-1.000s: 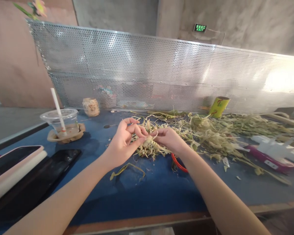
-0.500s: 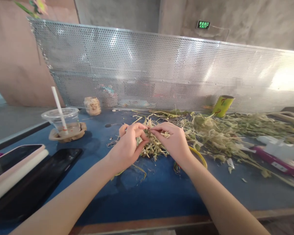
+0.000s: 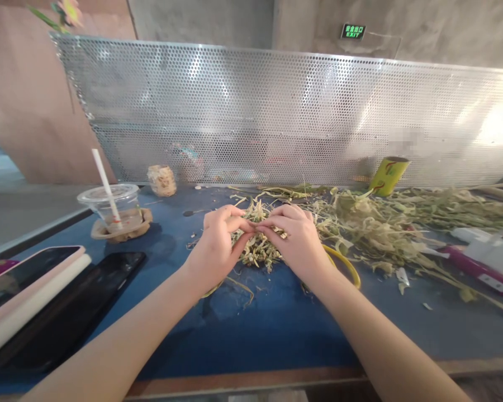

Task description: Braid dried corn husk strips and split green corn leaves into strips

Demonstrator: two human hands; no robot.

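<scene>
Over a pile of dried plant bits point(image 3: 257, 255) at the middle of the blue table point(image 3: 251, 340), my two hands meet fingertip to fingertip. My left hand point(image 3: 220, 237) is closed in a pinch, thumb against forefinger. My right hand point(image 3: 293, 234) pinches from the other side, its fingertips touching those of the left. Whatever lies between the fingertips is too small and hidden to name. Just right of my right hand spreads a larger heap of dried stems and leaves point(image 3: 373, 229). A yellow loop point(image 3: 346, 267) shows beside my right wrist.
On the left are a plastic cup with a straw point(image 3: 123, 204) in a cardboard holder, a black phone point(image 3: 79, 307) and a pink-edged phone point(image 3: 29, 279). A jar point(image 3: 162, 181) and a yellow-green tube point(image 3: 389, 176) stand before the perforated metal panel point(image 3: 251, 111). A magenta object point(image 3: 478, 268) lies right.
My left forefinger and thumb have closed together and moved up against my right fingertips. The whole view has shifted slightly.
</scene>
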